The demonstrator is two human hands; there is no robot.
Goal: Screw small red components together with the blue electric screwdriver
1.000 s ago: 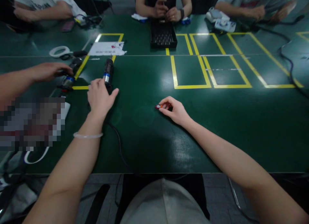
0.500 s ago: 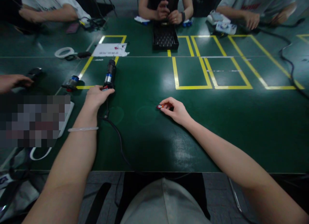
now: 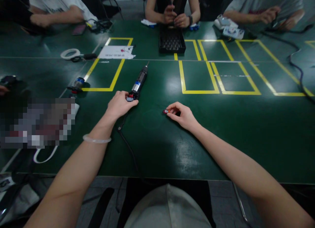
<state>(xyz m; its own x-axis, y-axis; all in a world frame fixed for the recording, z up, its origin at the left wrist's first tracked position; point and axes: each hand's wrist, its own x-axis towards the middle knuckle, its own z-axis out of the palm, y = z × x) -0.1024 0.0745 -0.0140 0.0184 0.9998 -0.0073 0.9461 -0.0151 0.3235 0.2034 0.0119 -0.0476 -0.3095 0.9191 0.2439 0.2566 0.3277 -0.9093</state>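
My left hand is closed around the rear end of an electric screwdriver, a dark tool with a blue and silver band. Its thin bit points away from me and a little to the right, and a black cord trails from its back towards the table's near edge. To the right, my right hand pinches a small red and orange piece between thumb and fingertips, low over the table. That piece is too small to name.
Yellow tape outlines mark the green table. A dark cylindrical device stands left of the screwdriver, near a paper sheet and a white coil. Across from me, a co-worker's hands are above a black tray.
My left hand has moved right with the electric screwdriver, whose bit now leans further right. My right hand stays nearly in place with the small piece. The hand at far left has drawn back.
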